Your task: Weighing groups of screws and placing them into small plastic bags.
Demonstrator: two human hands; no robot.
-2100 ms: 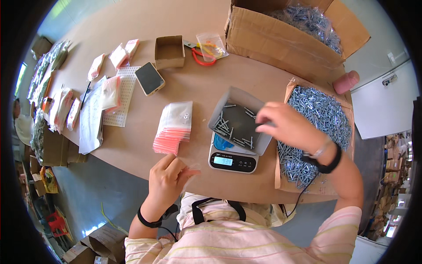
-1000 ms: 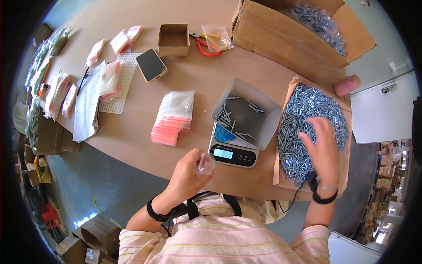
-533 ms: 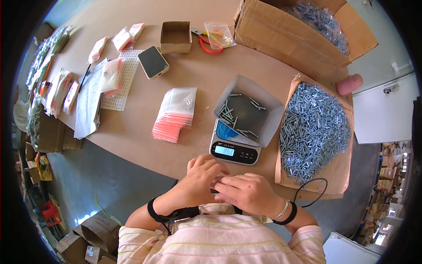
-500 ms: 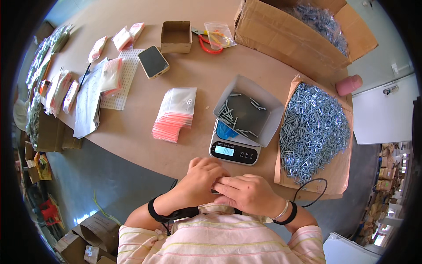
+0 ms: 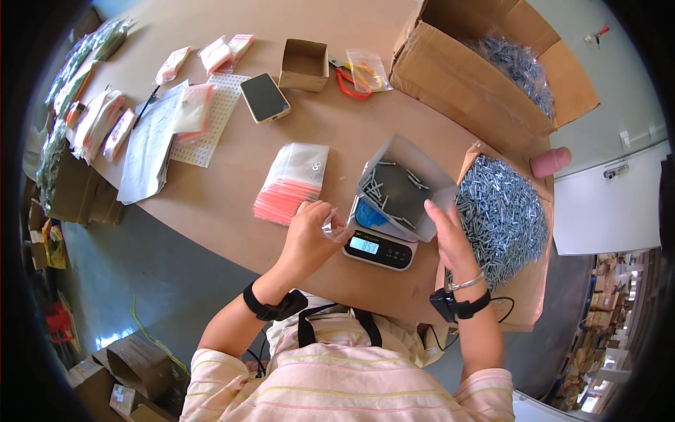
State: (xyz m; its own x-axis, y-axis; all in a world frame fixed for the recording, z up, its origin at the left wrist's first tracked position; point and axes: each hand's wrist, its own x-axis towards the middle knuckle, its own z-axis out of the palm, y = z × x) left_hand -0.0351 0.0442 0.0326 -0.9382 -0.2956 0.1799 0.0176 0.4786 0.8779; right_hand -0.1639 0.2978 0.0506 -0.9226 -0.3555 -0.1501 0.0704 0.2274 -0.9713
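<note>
My left hand [image 5: 307, 235] is closed on a small clear plastic bag [image 5: 336, 226], just left of the scale. A digital scale [image 5: 380, 250] with a lit display carries a grey tray [image 5: 443, 176], in which several loose screws [image 5: 373, 186] lie. At the tray's right wall is my right hand [image 5: 453, 243], its thumb apart from the other fingers; whether it touches the wall I cannot tell. A blue patch [image 5: 369, 214] shows beneath the tray. Left of the scale lies a fanned stack of clear zip bags with red edges [image 5: 287, 193].
A large heap of screws [image 5: 503, 218] lies on brown paper at the right, below an open carton [image 5: 471, 77]. Farther back are a phone [image 5: 265, 98], a small cardboard box [image 5: 304, 67] and red-handled scissors [image 5: 351, 83]. Papers [image 5: 151, 144] and filled bags [image 5: 102, 123] lie left.
My hands, together in front of me before, have parted. The left has moved up and left with a clear bag now showing in it; the right has gone to the tray's right side.
</note>
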